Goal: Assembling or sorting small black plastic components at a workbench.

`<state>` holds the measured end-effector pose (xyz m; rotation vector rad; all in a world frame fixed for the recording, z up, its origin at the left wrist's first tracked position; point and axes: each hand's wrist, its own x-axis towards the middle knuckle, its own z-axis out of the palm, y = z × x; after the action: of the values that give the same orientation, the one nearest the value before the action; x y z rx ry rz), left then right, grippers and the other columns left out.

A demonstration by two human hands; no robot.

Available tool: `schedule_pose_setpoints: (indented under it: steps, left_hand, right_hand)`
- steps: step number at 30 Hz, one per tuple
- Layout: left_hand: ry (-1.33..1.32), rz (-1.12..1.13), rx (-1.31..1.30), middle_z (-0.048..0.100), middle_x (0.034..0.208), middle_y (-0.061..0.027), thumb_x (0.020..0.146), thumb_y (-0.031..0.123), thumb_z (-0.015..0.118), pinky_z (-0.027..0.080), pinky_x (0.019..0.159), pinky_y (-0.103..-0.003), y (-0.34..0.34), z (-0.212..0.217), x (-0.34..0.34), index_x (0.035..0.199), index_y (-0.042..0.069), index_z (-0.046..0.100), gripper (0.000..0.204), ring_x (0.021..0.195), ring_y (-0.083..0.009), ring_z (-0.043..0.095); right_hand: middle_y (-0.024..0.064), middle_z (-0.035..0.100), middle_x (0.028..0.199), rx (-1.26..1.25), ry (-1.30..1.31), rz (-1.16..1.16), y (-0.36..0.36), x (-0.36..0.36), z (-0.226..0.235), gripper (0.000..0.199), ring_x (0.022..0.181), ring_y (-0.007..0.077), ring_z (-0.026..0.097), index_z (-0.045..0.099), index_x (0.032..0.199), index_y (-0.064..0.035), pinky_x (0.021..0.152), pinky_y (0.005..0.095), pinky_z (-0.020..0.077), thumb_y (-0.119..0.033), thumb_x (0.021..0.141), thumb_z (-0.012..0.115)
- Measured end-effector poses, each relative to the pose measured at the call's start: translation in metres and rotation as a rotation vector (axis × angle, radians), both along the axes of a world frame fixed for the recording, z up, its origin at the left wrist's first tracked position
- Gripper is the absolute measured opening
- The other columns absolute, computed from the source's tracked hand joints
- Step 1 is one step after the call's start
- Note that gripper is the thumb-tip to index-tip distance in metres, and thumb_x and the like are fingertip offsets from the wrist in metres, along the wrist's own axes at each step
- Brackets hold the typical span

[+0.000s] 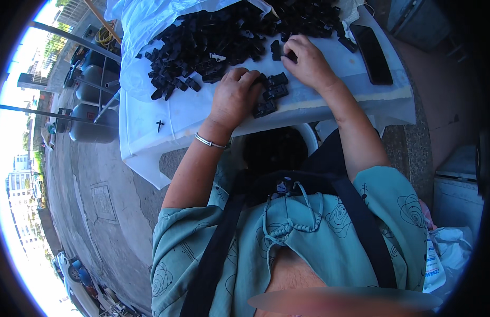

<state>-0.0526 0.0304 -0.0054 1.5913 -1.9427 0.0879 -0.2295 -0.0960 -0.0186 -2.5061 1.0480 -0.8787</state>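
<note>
Many small black plastic parts lie in a heap across the far side of the table. My left hand is closed, its fingers curled round a black plastic part. Just right of it, a short row of black parts runs toward the table's near edge. My right hand pinches a small black part between thumb and fingers at the heap's near right side; the fingers hide most of it. Another black part lies beside those fingertips.
White plastic sheeting covers the table and hangs over its edge. A black phone lies at the right. Below the near edge, a pale round bucket stands between my legs, dark inside. A small black cross-shaped piece lies at left.
</note>
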Motion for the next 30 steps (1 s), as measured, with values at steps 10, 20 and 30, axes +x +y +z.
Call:
schedule_pose_setpoints:
  steps: [10, 20, 30]
  left_hand:
    - [-0.001, -0.056, -0.095, 0.063, 0.098, -0.01, 0.075, 0.003, 0.07, 0.053, 0.071, -0.035, -0.007, -0.004, 0.017, 0.09, 0.008, 0.065, 0.016, 0.084, -0.0294, 0.063]
    - [0.144, -0.052, -0.083, 0.063, 0.104, -0.0093, 0.072, 0.006, 0.072, 0.051, 0.08, -0.037, 0.005, -0.007, 0.018, 0.099, 0.01, 0.061, 0.03, 0.093, -0.0284, 0.061]
    - [0.253, 0.075, 0.148, 0.066, 0.094, -0.0082, 0.072, 0.008, 0.074, 0.051, 0.08, -0.036, -0.007, -0.012, 0.017, 0.115, 0.011, 0.057, 0.046, 0.089, -0.0246, 0.063]
  right_hand:
    - [0.0119, 0.057, 0.105, 0.087, 0.11, 0.046, 0.016, -0.023, 0.008, 0.017, 0.089, 0.0266, 0.061, 0.056, 0.091, -0.0033, 0.079, 0.035, 0.0503, -0.015, 0.082, 0.065]
    - [0.0124, 0.057, 0.096, 0.06, 0.231, -0.175, 0.024, -0.026, 0.021, 0.021, 0.085, 0.0274, 0.061, 0.059, 0.085, -0.0026, 0.075, 0.0354, 0.0511, -0.02, 0.081, 0.07]
    - [0.0113, 0.061, 0.104, 0.174, -0.121, 0.397, 0.03, -0.018, 0.01, 0.023, 0.096, 0.0255, 0.062, 0.061, 0.105, -0.0036, 0.084, 0.0322, 0.0514, -0.004, 0.083, 0.065]
